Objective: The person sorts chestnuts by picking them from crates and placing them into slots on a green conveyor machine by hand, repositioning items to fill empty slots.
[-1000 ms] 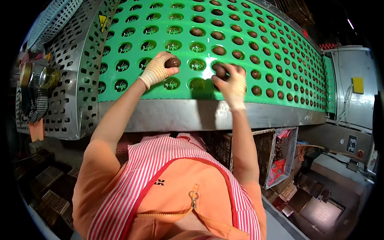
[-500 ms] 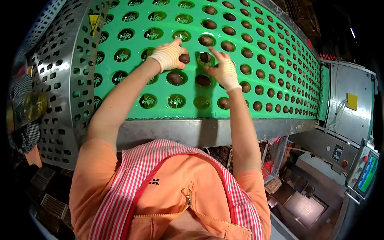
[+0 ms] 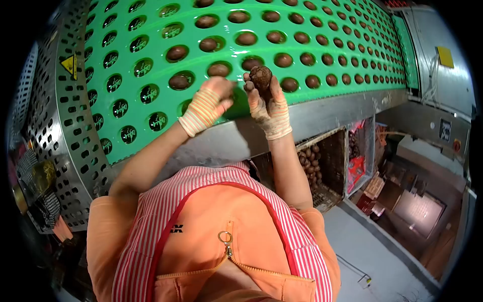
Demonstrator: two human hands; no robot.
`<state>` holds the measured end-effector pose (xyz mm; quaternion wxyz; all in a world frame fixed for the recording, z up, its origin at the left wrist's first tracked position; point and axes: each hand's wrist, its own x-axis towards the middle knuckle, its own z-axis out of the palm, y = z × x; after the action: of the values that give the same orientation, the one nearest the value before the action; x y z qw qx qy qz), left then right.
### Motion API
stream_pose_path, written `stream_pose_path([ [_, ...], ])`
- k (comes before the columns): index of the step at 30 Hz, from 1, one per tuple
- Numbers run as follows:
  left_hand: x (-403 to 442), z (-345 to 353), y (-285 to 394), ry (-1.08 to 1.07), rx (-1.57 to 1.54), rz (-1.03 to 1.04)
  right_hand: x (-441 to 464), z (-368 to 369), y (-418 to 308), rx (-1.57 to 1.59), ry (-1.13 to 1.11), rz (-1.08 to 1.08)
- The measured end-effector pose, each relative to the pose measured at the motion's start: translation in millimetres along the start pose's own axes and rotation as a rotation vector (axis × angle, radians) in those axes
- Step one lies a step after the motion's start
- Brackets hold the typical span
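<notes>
A green moulded belt [image 3: 201, 65] carries rows of oval cups, many holding brown egg-shaped pieces [image 3: 219, 69]. Over its near edge, my right hand [image 3: 269, 108], in a striped fingerless glove, is turned palm up with its fingers curled round a brown, rough-surfaced ball [image 3: 260, 77]. A smaller brown piece shows at its fingertips. My left hand [image 3: 209, 104], gloved the same way, is just to the left, above the belt with its fingers bent. Motion blurs its fingertips, and I cannot tell whether they hold anything. Cups at the left show white markings and no brown pieces.
A perforated metal guard [image 3: 70, 121] with a yellow warning sign stands at the left. The belt's steel edge [image 3: 322, 115] runs below my hands. Under it, a crate [image 3: 334, 163] holds brown pieces, beside a bin [image 3: 362, 156] with red plastic. A metal cabinet [image 3: 443, 35] stands at the right.
My right hand has turned palm up and come back toward the belt's near edge, now with a brown ball in it. My left hand has moved down, nearer that edge. The view has shifted and tilted.
</notes>
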<state>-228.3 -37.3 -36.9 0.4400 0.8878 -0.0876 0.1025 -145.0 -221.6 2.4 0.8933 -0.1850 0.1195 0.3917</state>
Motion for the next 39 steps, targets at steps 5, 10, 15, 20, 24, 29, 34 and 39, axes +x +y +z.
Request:
stream_pose_path([
  [5, 2.6, 25.1, 3.2, -0.075, 0.634, 0.118, -52.8, -17.0, -17.5, 0.086, -0.083, -0.053],
  [10, -2.0, 37.5, -9.0, -0.071, 0.608, 0.141, -119.8, -44.7, -42.5, 0.000, 0.067, -0.238],
  [15, 0.0, 41.7, 1.4, 0.027, 0.621, 0.128, -198.6, -87.3, -83.3, -0.399, 0.203, -0.578],
  [20, 6.7, 86.9, 89.0, 0.125, 0.324, 0.206, -315.8, -147.4, -149.5, -0.408, 0.521, -0.872],
  [24, 24.7, 166.4, 188.0, -0.383, 0.025, 0.222, -392.3, -212.0, -158.4, -0.297, 0.903, -0.890],
  [29, 41.5, 333.6, 223.7, -1.296, 0.574, 0.223, -440.1, -274.4, -117.7, 0.087, 0.775, -0.766],
  [34, 27.7, 402.3, 208.9, -1.512, 0.832, 0.164, -441.0, -262.0, -108.3, 0.236, 0.770, -0.728],
  [39, 7.4, 406.0, 202.1, -1.612, 0.911, 0.189, -403.7, -285.6, -119.2, -0.596, 0.902, -0.387],
])
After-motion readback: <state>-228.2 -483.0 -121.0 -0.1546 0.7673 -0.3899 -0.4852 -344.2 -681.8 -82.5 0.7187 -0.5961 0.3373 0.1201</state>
